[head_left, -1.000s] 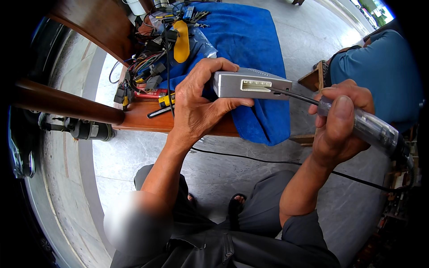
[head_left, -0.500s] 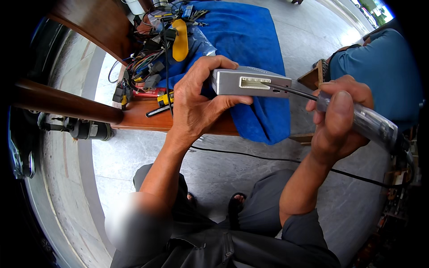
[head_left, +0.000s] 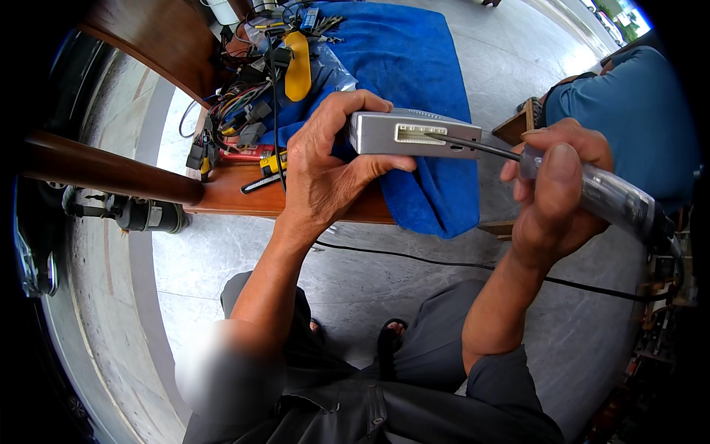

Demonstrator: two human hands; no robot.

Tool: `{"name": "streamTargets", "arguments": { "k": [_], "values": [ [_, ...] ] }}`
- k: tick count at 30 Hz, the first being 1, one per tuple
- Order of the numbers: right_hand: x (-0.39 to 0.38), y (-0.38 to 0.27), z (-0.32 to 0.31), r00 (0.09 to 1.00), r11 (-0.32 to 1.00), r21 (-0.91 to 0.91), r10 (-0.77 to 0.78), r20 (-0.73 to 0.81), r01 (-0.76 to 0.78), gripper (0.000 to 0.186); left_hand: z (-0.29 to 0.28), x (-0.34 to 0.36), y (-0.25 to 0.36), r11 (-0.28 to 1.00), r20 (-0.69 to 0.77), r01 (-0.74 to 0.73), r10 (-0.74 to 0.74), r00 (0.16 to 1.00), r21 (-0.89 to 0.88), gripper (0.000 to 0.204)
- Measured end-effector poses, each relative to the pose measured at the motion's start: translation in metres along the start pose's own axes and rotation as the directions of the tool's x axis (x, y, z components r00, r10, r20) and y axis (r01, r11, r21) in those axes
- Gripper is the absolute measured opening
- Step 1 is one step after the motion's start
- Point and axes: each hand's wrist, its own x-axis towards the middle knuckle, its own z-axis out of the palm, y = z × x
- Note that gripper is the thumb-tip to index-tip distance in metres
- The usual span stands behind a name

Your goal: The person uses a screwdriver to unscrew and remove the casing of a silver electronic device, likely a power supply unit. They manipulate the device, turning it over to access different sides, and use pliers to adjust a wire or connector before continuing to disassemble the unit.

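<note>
With our left hand [head_left: 318, 166] we grip the box [head_left: 377, 133] by its left end, thumb below, fingers above, raised before the blue cloth [head_left: 407, 59] on the desk [head_left: 229, 196]. Our right hand [head_left: 558, 200] is wrapped around the clear-handled tool [head_left: 620, 198]; its tip is at the box's white socket [head_left: 409, 133], though we cannot tell whether they touch. Wires [head_left: 235, 103] lie heaped at the cloth's left.

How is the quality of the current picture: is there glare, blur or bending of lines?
In the head view, glare whitens the floor at upper right; a blurred patch covers part of the left forearm; the pale paving strip at left bows; the left hand, silver electronics box, right hand and clear-handled tool look fairly sharp.
</note>
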Motion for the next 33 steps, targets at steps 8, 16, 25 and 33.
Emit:
{"name": "streamTargets", "arguments": {
  "k": [8, 16, 25, 33],
  "values": [
    [-0.0003, 0.0007, 0.0005, 1.000, 1.000, 0.000, -0.003, 0.000, 0.003, 0.017, -0.0005, 0.0001, -0.0004, 1.000, 0.000, -0.001, 0.001, 1.000, -0.001, 0.061],
    [-0.0012, 0.0021, 0.0015, 1.000, 1.000, 0.000, 0.019, 0.004, -0.019, 0.024, -0.0002, -0.0003, -0.0015, 1.000, -0.004, 0.001, -0.001, 1.000, -0.006, 0.061],
    [-0.0023, 0.0071, 0.0004, 1.000, 1.000, 0.025, -0.009, 0.019, 0.008, 0.021, -0.0005, 0.0008, -0.0003, 1.000, 0.001, -0.004, 0.004, 1.000, 0.011, 0.061],
    [-0.0010, 0.0066, 0.0008, 0.998, 0.998, -0.046, -0.032, 0.049, 0.034, 0.027, 0.0014, 0.0006, -0.0009, 1.000, -0.002, 0.005, -0.005, 1.000, -0.013, 0.062]
  ]
}}
